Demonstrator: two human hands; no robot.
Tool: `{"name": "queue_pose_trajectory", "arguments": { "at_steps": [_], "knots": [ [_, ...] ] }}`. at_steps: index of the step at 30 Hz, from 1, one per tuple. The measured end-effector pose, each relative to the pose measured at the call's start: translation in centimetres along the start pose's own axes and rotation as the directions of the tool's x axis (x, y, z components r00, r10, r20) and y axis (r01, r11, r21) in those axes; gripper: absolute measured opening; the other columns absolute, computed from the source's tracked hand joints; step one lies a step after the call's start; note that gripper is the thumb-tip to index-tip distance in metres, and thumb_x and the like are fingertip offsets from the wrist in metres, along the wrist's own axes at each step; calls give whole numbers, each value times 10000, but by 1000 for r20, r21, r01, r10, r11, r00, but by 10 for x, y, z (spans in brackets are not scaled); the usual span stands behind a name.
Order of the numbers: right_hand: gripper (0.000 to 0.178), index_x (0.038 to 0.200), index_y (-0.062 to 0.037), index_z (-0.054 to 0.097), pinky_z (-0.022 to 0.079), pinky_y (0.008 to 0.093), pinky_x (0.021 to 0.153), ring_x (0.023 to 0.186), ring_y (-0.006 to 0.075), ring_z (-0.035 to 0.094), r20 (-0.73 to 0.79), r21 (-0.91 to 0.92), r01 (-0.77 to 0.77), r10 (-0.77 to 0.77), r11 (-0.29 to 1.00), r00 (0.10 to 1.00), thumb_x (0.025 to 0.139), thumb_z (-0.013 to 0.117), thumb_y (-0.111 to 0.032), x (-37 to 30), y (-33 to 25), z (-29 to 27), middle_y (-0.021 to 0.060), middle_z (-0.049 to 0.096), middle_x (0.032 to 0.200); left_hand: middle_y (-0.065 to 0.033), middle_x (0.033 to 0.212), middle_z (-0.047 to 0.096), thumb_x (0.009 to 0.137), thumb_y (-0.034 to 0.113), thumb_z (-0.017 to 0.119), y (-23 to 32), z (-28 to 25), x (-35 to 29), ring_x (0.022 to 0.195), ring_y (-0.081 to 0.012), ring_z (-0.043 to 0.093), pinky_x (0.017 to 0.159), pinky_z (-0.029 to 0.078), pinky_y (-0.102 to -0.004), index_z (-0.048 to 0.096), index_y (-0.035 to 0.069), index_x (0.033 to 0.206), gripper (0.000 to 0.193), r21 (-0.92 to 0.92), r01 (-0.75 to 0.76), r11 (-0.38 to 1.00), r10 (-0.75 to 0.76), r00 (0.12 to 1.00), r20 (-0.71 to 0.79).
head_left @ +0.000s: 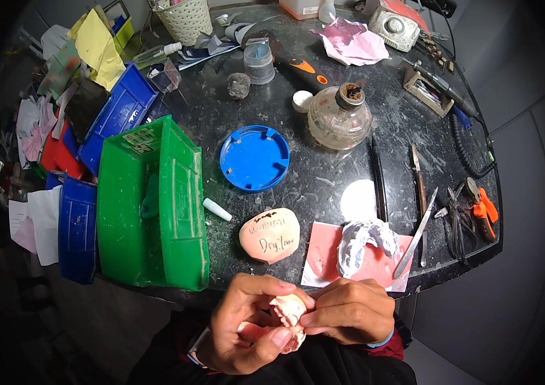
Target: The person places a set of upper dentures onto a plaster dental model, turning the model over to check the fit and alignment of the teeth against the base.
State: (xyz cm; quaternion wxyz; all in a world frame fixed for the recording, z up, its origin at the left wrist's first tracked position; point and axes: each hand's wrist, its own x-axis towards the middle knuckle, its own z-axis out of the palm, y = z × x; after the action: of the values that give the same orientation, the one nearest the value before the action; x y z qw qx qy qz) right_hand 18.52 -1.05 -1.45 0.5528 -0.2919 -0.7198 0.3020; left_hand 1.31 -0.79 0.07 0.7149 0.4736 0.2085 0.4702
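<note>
Close to my body, at the front edge of the bench, my left hand (237,330) curls around a small pale-pink dental cast (288,310) with teeth and pink material on it. The fingers of my right hand (354,311) are closed in a pinch at the cast's right side; whether they hold anything smaller is hidden. Just beyond the hands, a peach plaster block (270,235) with handwriting lies on the bench. To its right, a whitish-grey horseshoe-shaped dental arch (365,244) rests on a pink sheet (323,247), with a metal scalpel-like tool (417,232) across the sheet's right edge.
A green bin (186,212) and blue bins (80,231) stand at the left. A blue round lid (255,158) lies mid-bench, behind it a glass spirit burner (340,119). On the right are a wooden-handled knife (419,186), orange-handled pliers (484,212) and a corded handpiece (442,86).
</note>
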Motion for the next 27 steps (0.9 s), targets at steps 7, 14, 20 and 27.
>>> {"name": "queue_pose_trajectory", "arguments": {
  "at_steps": [7,14,20,27],
  "knots": [
    [244,884,-3,621,478,247,475,625,169,605,-1,-11,-3,3,1000,1000,661,716,-33,0,0,-1,64,580,746,-231,1044,520,801,-13,502,-1,0,1,861,-162,563,738,490,-286,308,-23,1163,411,-3,-4,1000,4,1000,1],
    [251,919,27,596,489,260,498,651,185,617,19,-6,0,0,1000,1000,698,702,-26,2,-1,-5,85,616,801,-269,1045,500,748,42,514,0,2,0,804,-198,556,668,489,-291,278,-5,1213,524,-93,77,993,-82,995,-56],
    [388,988,87,555,518,281,617,712,208,642,-121,41,-346,348,937,929,696,734,-96,0,-18,-5,182,636,871,-257,1212,355,694,73,577,-1,0,4,932,-245,509,577,495,-262,128,72,1335,783,111,53,992,-46,996,-71],
    [508,1085,91,521,524,265,677,786,202,650,-173,100,-473,484,875,858,663,759,-62,-5,-19,9,144,627,873,-242,1330,183,751,-12,564,-6,5,3,1175,-297,384,907,416,-420,16,72,1348,814,90,-20,996,28,996,-81]
  ]
}}
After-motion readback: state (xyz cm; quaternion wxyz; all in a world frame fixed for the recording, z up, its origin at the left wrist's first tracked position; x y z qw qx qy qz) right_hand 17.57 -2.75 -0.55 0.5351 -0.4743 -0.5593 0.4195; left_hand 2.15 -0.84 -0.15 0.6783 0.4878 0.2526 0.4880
